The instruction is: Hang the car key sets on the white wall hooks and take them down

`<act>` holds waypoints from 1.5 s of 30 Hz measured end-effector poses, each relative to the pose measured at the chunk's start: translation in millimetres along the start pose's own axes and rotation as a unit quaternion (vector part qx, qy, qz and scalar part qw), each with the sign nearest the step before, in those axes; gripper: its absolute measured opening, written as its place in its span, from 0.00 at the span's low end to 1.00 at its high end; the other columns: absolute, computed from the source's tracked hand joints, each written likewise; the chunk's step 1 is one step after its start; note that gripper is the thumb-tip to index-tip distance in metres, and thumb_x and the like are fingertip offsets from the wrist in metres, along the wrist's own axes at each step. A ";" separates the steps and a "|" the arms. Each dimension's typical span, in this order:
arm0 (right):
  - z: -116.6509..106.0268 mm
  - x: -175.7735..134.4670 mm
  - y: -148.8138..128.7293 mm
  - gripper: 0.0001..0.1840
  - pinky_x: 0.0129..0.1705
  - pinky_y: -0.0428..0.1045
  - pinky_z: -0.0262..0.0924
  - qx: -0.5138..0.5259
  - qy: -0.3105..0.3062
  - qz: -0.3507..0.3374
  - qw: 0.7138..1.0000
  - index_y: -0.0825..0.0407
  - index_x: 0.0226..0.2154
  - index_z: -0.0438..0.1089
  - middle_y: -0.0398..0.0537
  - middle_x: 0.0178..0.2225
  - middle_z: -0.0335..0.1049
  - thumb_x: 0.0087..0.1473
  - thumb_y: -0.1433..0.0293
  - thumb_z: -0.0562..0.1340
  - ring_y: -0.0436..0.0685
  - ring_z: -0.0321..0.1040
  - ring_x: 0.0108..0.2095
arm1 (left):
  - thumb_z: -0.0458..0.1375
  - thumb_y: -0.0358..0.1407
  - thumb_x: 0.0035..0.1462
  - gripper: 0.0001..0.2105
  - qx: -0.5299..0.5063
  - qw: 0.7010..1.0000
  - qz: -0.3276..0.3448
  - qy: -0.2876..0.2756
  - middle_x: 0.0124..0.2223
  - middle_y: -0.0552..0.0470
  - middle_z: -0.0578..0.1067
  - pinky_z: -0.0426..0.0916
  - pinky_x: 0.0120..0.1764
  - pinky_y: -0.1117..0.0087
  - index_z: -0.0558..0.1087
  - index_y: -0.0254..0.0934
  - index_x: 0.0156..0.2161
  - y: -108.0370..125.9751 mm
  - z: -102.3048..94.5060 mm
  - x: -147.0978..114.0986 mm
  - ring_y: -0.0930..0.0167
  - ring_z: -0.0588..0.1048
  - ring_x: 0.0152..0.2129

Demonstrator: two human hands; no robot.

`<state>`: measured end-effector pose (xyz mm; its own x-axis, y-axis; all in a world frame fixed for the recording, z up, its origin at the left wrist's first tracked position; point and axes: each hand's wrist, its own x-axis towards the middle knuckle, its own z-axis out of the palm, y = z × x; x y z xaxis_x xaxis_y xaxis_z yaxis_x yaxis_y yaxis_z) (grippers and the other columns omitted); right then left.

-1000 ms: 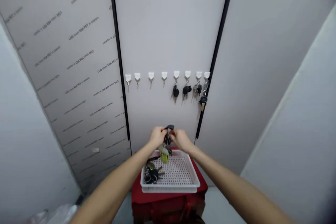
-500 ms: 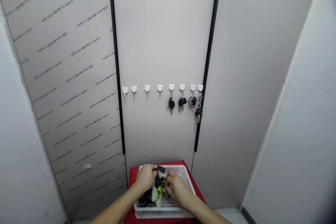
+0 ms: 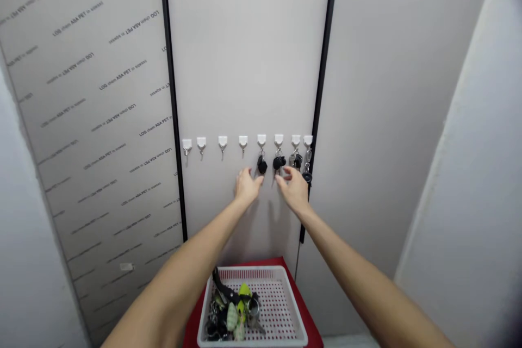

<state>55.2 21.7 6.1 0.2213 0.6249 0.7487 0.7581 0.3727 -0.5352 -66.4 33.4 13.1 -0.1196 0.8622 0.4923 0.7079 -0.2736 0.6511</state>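
My left hand (image 3: 247, 187) is raised to the panel, thumb and fingers apart, just below and left of a bunch of keys with a black fob (image 3: 262, 164). My right hand (image 3: 295, 189) is beside it, fingers parted and holding nothing I can see. Its fingertips are close to a second key bunch (image 3: 279, 162), and a third bunch (image 3: 296, 160) hangs just above them. Whether the fingertips touch any keys I cannot tell. Behind the right hand hangs a black keychain (image 3: 307, 176), partly hidden. These bunches hang from white hooks (image 3: 261, 139) in a row.
Four more white hooks, several without keys, extend left, such as one hook (image 3: 222, 142). Below, a white plastic basket (image 3: 299, 322) on a red surface (image 3: 314, 335) holds keychains (image 3: 232, 312) in black, yellow and pale green. Long black handles (image 3: 324, 81) edge the panel.
Both hands have left the basket and risen to the hanging keys. The black strap my left hand held now lies among the keychains in the basket. The view has shifted slightly.
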 end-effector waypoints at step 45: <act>14.5 -189.6 47.0 0.18 0.34 0.46 0.51 -0.159 -0.430 0.009 0.889 0.54 0.32 0.63 0.52 0.33 0.65 0.33 0.78 0.49 0.56 0.61 0.36 | 0.45 0.27 0.43 0.12 0.311 0.867 0.146 -0.360 0.35 0.43 0.70 0.61 0.36 0.67 0.69 0.32 0.33 -75.7 49.0 -151.5 0.65 0.68 0.33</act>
<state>40.0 -69.4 -166.7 -0.2111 0.9732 0.0914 0.9247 0.2292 -0.3041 -67.8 -55.6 -139.0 0.4358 0.8986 -0.0513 0.9000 -0.4358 0.0112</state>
